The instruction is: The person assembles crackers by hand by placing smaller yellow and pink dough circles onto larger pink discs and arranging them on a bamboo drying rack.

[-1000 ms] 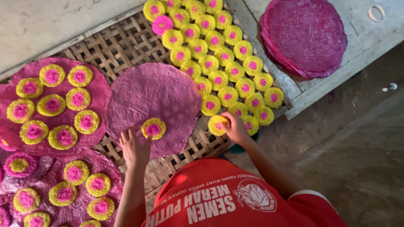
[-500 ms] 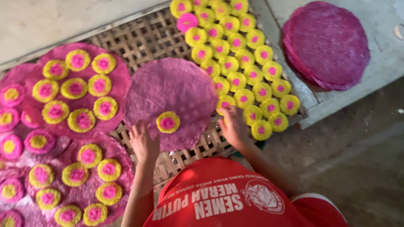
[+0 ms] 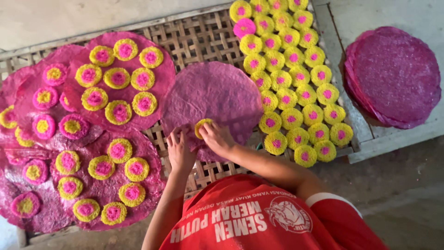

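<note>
Pinched in the right hand [image 3: 217,138], a yellow disc [image 3: 202,127] is held against the near edge of a bare purple sheet [image 3: 213,103] at the middle of the woven rack [image 3: 194,39]. That edge is steadied by the left hand [image 3: 179,150], fingers flat and grasping nothing. Loose discs [image 3: 296,78] lie in rows toward the rack's right edge. The thin sheet could likely be torn or creased by too firm a press, or the disc set crooked if the sheet slips.
</note>
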